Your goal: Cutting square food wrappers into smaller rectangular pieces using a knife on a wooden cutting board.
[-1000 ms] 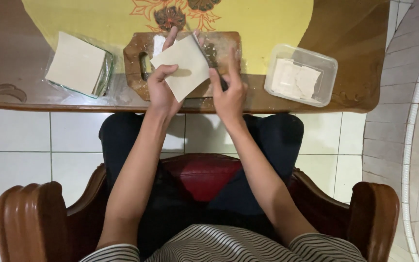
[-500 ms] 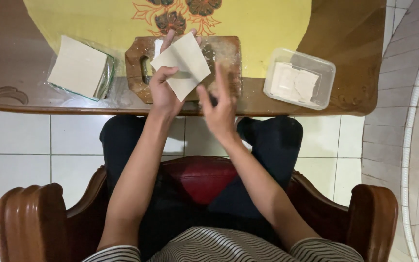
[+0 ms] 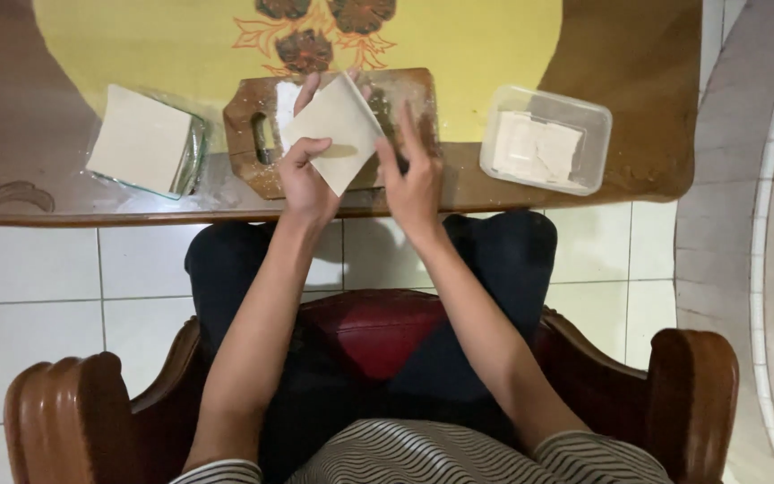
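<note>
The left hand point(image 3: 305, 179) kept its grip on the pale square wrapper point(image 3: 338, 130), lifted just above the wooden board point(image 3: 405, 99) on the table point(image 3: 638, 134). The right hand point(image 3: 414, 175), a second before at the sheet's far edge, had dropped back to its right corner, fingers loose and holding nothing, so the sheet hung from one hand. A wrapper stack point(image 3: 141, 139) lay left, a plastic tub point(image 3: 544, 139) right.

I see a stack of square wrappers point(image 3: 141, 139) in plastic at left, a clear plastic container point(image 3: 546, 139) at right.
</note>
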